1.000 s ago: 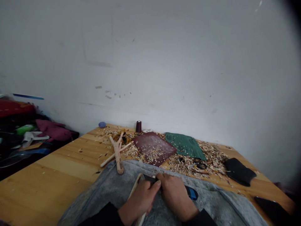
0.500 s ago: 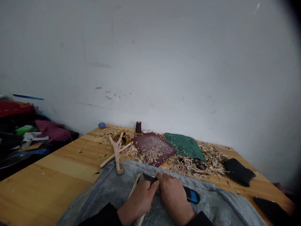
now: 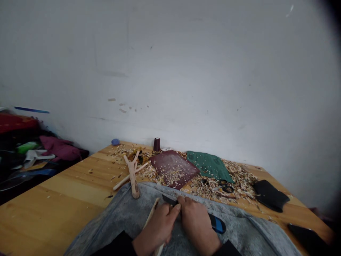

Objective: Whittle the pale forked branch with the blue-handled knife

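My left hand (image 3: 160, 224) is closed around a pale wooden stick (image 3: 151, 212) that points up and left over a grey cloth (image 3: 122, 217). My right hand (image 3: 195, 220) grips a knife with a dark blade (image 3: 168, 200) and a black and blue handle (image 3: 217, 224). The blade lies against the stick, and my left thumb presses near the back of the blade. Both hands sit at the bottom middle of the view.
Carved forked sticks (image 3: 132, 173) lie at the cloth's far edge on the wooden table (image 3: 53, 199). Behind them are a dark red sheet (image 3: 173, 168), a green sheet (image 3: 209, 164), wood shavings (image 3: 237, 181), scissors (image 3: 226, 186), a thread spool (image 3: 157, 144), a black pouch (image 3: 270, 195). Clutter fills the far left.
The hands have dropped slightly lower in the view and the knife handle has shifted a little. The grip on stick and knife is unchanged.
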The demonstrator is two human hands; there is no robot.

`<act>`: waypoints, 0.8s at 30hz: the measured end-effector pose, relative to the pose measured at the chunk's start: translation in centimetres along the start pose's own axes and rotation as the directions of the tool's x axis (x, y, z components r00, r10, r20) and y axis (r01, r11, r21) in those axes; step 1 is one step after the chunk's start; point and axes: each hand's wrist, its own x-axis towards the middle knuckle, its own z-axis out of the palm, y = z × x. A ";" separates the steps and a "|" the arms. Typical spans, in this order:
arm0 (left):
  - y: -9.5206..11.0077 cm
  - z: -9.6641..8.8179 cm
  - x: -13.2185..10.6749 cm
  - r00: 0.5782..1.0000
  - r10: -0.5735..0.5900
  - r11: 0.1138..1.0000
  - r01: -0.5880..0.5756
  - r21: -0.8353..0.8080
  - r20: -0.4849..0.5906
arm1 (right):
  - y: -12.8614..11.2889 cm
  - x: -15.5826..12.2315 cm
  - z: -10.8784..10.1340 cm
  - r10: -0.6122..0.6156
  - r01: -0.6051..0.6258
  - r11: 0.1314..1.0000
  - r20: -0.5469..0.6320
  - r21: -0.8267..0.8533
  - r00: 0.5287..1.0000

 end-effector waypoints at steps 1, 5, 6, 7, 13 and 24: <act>-0.1 0.0 0.1 1.000 -0.017 1.000 0.017 -0.019 0.019 | 0.1 0.0 0.1 -0.024 0.024 0.999 -0.001 0.029 1.000; -0.1 -0.1 0.0 0.995 -0.018 0.994 0.028 -0.103 0.095 | 0.5 0.1 0.4 -0.072 0.073 0.993 -0.016 0.093 0.997; 0.0 -0.2 0.0 0.995 -0.017 0.992 0.029 -0.123 0.100 | 0.5 0.1 0.4 -0.072 0.073 0.993 -0.017 0.093 0.997; 0.1 -0.2 -0.1 0.995 -0.017 0.990 0.030 -0.137 0.097 | 0.4 0.1 0.4 -0.070 0.072 0.993 -0.015 0.091 0.997; 0.5 -0.3 -0.2 0.998 0.003 0.997 0.002 -0.076 0.070 | 0.0 0.1 0.3 -0.038 0.037 0.998 0.000 0.049 0.999; 0.4 -0.4 -0.3 0.999 0.017 0.997 -0.019 0.077 0.030 | -0.5 -0.1 0.3 0.026 -0.026 1.000 0.010 -0.010 1.000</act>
